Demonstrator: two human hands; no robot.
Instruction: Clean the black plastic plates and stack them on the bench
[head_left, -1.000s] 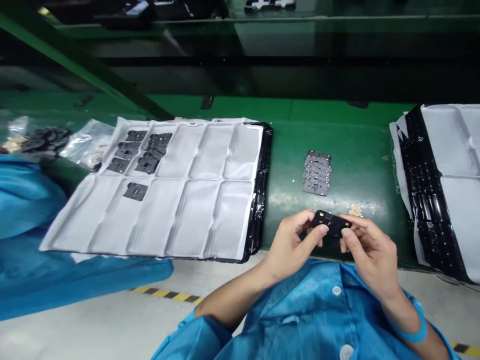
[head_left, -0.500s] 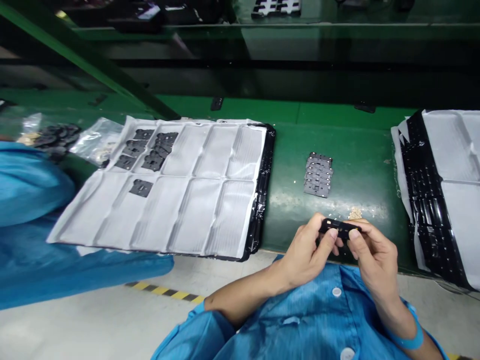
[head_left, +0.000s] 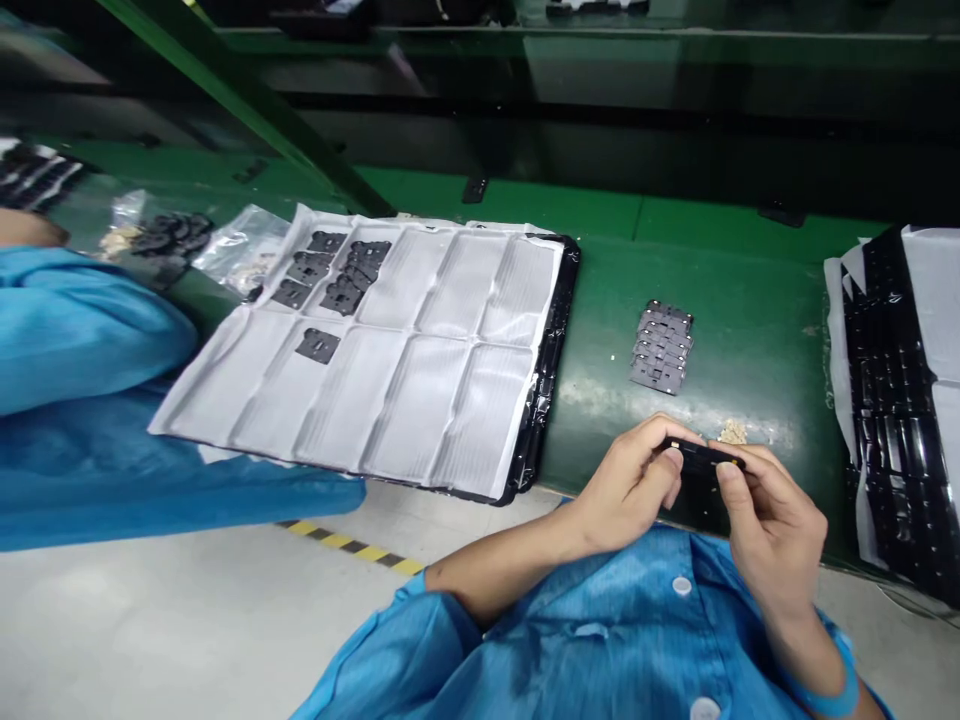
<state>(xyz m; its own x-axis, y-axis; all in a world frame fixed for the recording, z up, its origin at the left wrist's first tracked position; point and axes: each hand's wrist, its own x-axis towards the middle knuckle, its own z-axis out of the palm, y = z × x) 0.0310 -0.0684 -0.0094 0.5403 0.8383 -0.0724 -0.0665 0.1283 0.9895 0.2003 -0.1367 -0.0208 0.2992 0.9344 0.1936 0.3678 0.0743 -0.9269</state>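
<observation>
Between my two hands, near the front edge of the green bench, is a small black plastic part [head_left: 703, 457] with tiny gold-coloured spots. My left hand [head_left: 637, 480] pinches its left end between thumb and fingers. The right end is gripped by my right hand [head_left: 772, 505], thumb on the near side. Just beyond the fingers lies a little heap of tiny beige pieces [head_left: 733, 431]. Farther back, an overlapping row of flat dark grey plates [head_left: 661, 347] rests on the bench.
Left of my hands sits a stack of black trays topped by a white compartmented liner [head_left: 390, 390], holding several dark plates [head_left: 319, 345]. Another tray stack [head_left: 896, 400] stands at right. A co-worker's blue sleeve [head_left: 90, 330], a clear plastic bag [head_left: 244, 250] and a green post [head_left: 262, 110] are at left.
The view has shifted, so the bench things appear farther right. Both hands keep hold of the black part, and my left fingers now reach over its top edge.
</observation>
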